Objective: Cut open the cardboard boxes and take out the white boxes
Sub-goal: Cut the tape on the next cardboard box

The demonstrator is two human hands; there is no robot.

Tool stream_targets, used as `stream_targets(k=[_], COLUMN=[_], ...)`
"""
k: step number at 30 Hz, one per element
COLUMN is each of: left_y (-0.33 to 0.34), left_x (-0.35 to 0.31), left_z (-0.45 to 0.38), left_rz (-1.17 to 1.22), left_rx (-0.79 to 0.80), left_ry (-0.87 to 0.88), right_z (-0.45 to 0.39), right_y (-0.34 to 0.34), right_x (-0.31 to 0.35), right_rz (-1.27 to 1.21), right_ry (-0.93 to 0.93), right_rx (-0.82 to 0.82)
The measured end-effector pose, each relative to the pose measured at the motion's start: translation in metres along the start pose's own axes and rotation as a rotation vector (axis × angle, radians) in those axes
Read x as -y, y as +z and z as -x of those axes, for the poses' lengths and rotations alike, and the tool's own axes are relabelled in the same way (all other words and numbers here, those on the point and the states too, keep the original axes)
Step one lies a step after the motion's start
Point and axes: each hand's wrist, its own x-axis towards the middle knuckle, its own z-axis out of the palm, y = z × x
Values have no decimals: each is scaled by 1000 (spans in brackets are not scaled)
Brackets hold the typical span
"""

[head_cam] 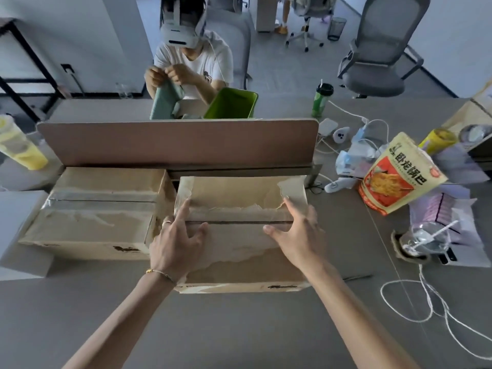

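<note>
- Both hands lie on the top of the right cardboard box [239, 230]: the left hand [177, 243] is at its left edge with the fingers spread and straight, the index finger reaching toward the far flap, and it grips nothing.
- On the other side, the right hand [298, 235] rests at the right part of the same top, also with fingers spread and flat, thumb pointing toward the middle seam.
- This right cardboard box stands on the worktop [239, 328] in front of the person, and its two top flaps meet at a dark seam, so it looks closed; the tape over the seam seems torn or partly gone, but I cannot tell if it is fully cut.
- Just beside it on the left stands a second cardboard box [98, 211], with clear tape across its top seam, so I judge it is not opened.
- No white box is visible coming out of either cardboard box, so the taking out is not yet done.
- A thin dark tool [358, 277], maybe the cutter, lies on the worktop near the right forearm; no hand holds it.
- My judgement: the task is at an early stage, with the flaps of the right cardboard box to lift first, then the left one to cut.
</note>
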Motion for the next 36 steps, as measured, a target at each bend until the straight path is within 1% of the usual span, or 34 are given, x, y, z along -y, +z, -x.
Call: stream_targets(k=[4,7,12,15,16,17,19,20,22,25,27,28,31,34,36], left_y=[44,67,90,95,97,99,103,105,111,123,135,141,157,171,180], left_x=[-4,-5,10,15,16,17,17,14,-1,-43,-73,-87,-123,-146,-153], left_z=[28,36,37,37,37,37,35,33,24,13,4,0,-7,-14,-18], left_rz=[0,-1,1,-16,-27,-52,-153,-190,-202,-154,-132,-127,-112,-104,-103], left_rx=[34,32,38,26,29,22,-21,-41,-38,41,81,99,136,163,194], left_ry=[-100,-141,-165,-146,-136,-114,-10,71,262,488,582,613,662,660,627], right_z=[-5,-6,-3,-3,-6,-8,-16,-23,-36,-40,-37,-35,-27,-24,-24], right_y=[20,37,56,52,48,41,27,23,18,24,36,41,48,54,58], right_x=[-44,-66,-80,-81,-84,-88,-111,-132,-184,-258,-292,-303,-300,-287,-283], right_rz=[55,49,48,48,13,-64,-210,-191,-11,141,187,209,192,126,72], right_ry=[1,43,38,-12,-21,-2,82,125,272,548,621,628,618,593,582], right_rx=[59,102,80,72,78,91,90,65,66,188,233,224,199,165,172])
